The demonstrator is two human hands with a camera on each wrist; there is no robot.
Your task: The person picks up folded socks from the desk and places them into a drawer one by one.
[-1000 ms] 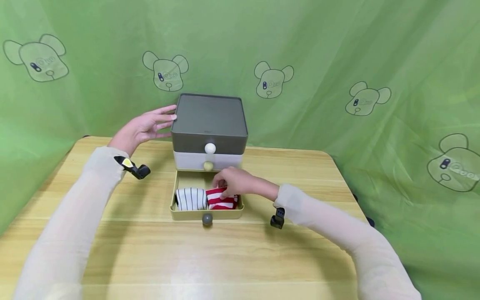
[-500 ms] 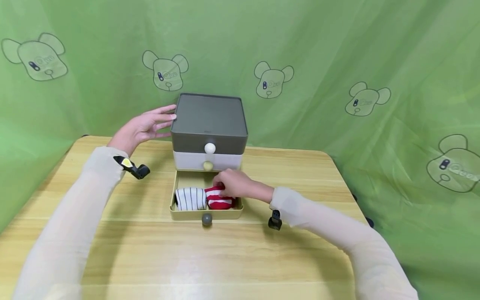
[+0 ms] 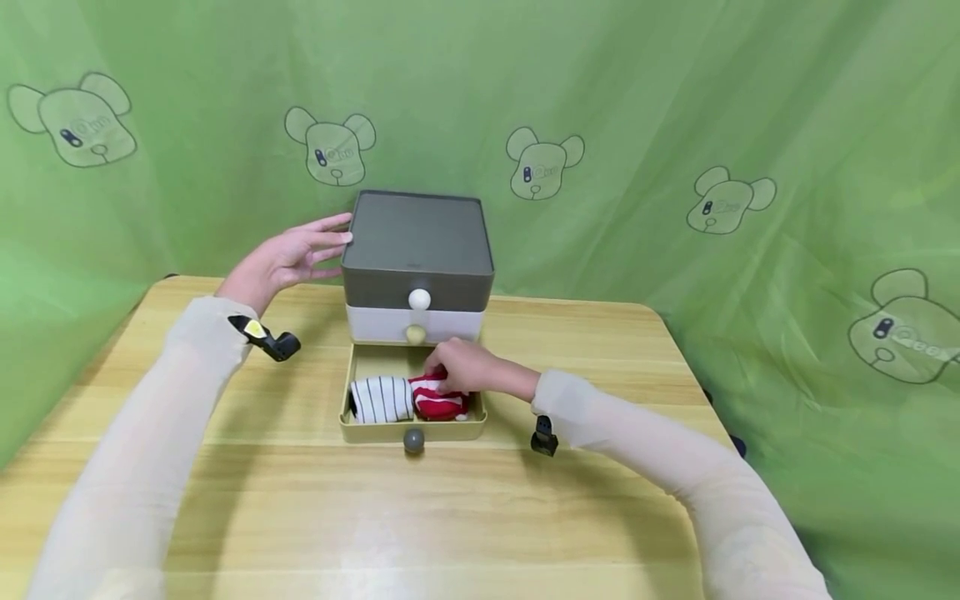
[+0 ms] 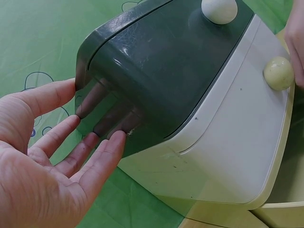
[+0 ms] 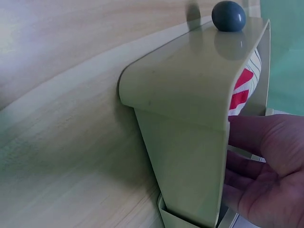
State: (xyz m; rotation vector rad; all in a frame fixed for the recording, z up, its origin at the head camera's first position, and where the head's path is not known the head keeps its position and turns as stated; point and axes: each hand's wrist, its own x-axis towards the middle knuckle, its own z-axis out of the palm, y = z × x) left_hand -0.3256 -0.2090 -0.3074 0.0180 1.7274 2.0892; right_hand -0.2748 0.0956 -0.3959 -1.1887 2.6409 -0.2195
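Observation:
My left hand (image 3: 288, 257) lies along the left side of a small chest of drawers (image 3: 423, 233), with spread fingers whose tips touch its dark grey top section in the left wrist view. The bottom drawer (image 3: 352, 432), pale yellow-green with a grey knob, is pulled out. In it a white roll of cloth (image 3: 382, 400) with thin dark stripes lies beside a bunched red-and-white striped cloth (image 3: 438, 407). My right hand (image 3: 467, 365) reaches into the drawer's right side and grips the red-and-white cloth from above. Its fingertips are hidden behind the drawer wall (image 5: 180, 161) in the right wrist view.
The chest's upper drawers are closed, with a white knob (image 3: 419, 299) and a yellowish knob (image 3: 416, 334). All stands on a wooden table (image 3: 315, 517). Right behind hangs a green curtain (image 3: 630, 100) printed with bear heads.
My right hand has shifted slightly left within the drawer, and the red-and-white cloth has become more bunched and rounded. The left hand stays at the chest's side.

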